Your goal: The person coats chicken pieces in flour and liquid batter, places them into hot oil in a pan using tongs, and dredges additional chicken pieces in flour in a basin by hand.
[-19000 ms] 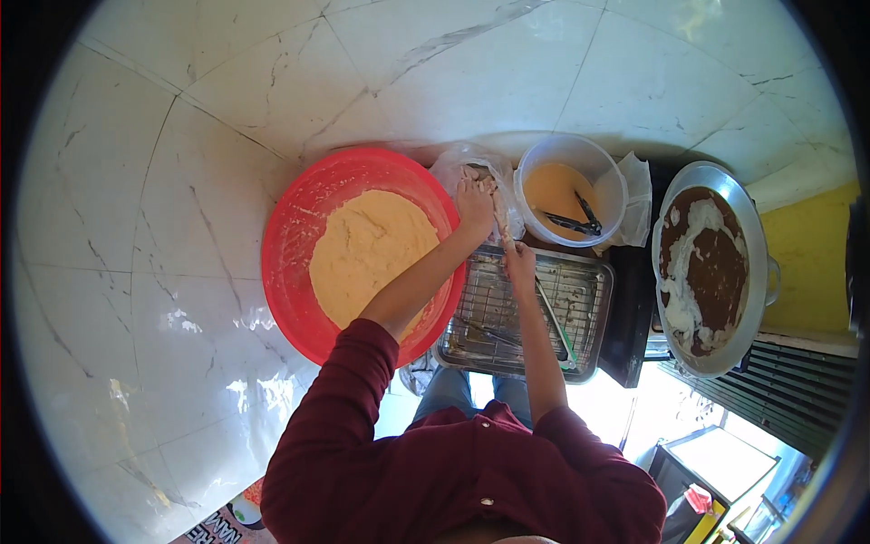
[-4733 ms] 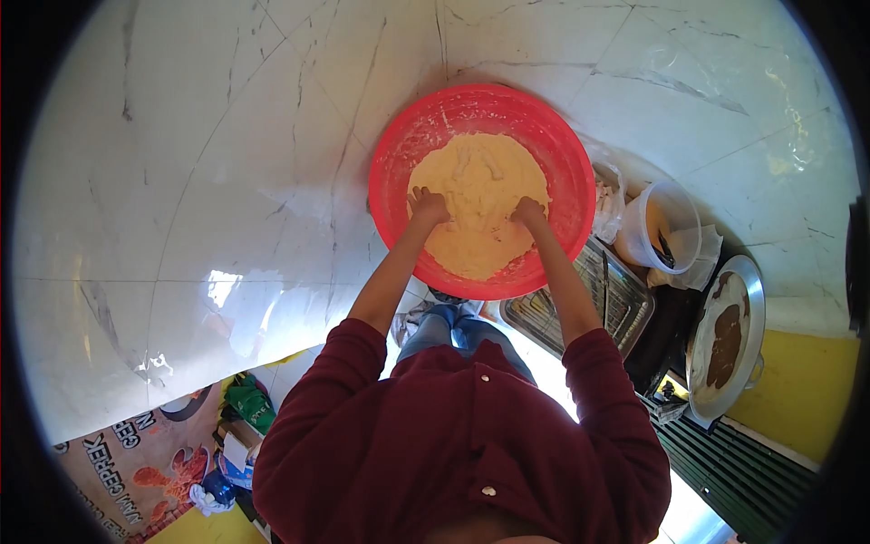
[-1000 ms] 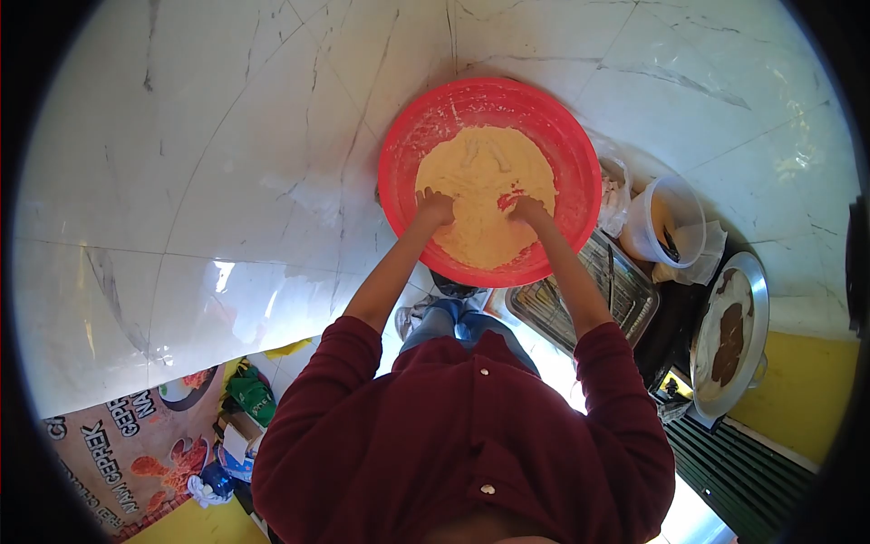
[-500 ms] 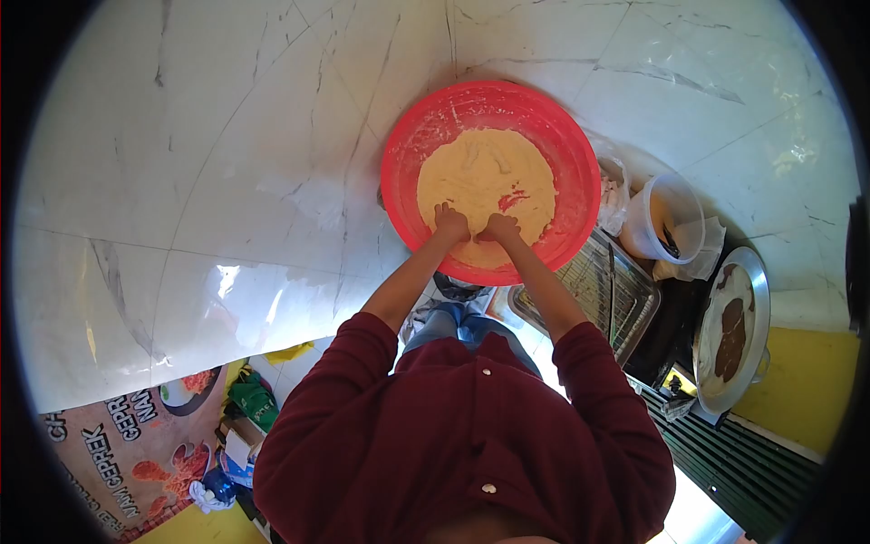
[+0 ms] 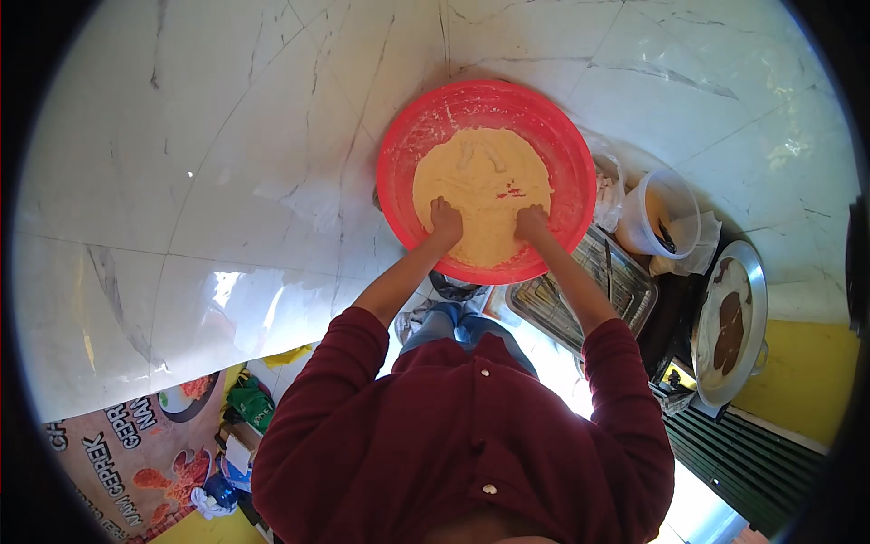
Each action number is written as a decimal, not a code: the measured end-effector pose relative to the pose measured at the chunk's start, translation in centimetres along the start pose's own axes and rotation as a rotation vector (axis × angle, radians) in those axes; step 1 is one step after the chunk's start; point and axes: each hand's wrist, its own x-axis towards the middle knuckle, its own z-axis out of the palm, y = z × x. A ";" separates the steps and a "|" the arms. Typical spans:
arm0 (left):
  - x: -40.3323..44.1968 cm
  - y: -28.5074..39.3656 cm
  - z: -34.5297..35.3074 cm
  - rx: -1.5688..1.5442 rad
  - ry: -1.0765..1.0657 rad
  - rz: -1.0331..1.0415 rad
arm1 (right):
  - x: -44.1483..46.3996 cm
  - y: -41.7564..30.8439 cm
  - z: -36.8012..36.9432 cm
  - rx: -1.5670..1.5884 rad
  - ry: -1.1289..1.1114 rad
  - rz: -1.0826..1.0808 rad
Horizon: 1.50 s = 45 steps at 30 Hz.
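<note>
Pale yellow flour [image 5: 482, 181] fills the bottom of a large red basin [image 5: 577, 172]. Two long lumps lie under the flour near its far side, and small red patches of the basin's bottom show through right of the middle. My left hand [image 5: 446, 220] touches the flour at the near left, its fingers curled and partly sunk in. At the near right my right hand [image 5: 532, 222] rests in the flour, fingers bent and partly hidden. Whether either hand grips anything is not visible.
Right of the basin are a clear plastic bag [image 5: 607, 195], a tub of orange-brown liquid [image 5: 693, 218] with black tongs, and a metal tray with a wire rack [image 5: 580, 304]. Farther right sits a wide metal pan [image 5: 754, 335]. Marbled tile walls rise behind and to the left.
Nineteen seconds ago my hands were at the plastic bag; now they are in the basin. Since half a second ago they have moved apart, and the bare red patch has shrunk.
</note>
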 end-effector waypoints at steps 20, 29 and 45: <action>-1.1 -4.4 -2.0 -0.627 -0.124 -0.103 | -1.4 0.2 -3.0 0.484 -0.064 0.209; -0.5 -2.7 -0.7 -0.397 0.144 -0.070 | -0.9 -1.4 0.3 0.072 0.263 0.076; 2.4 -3.6 -3.5 -0.585 -0.255 -0.119 | 2.0 2.1 -1.9 0.310 -0.299 -0.202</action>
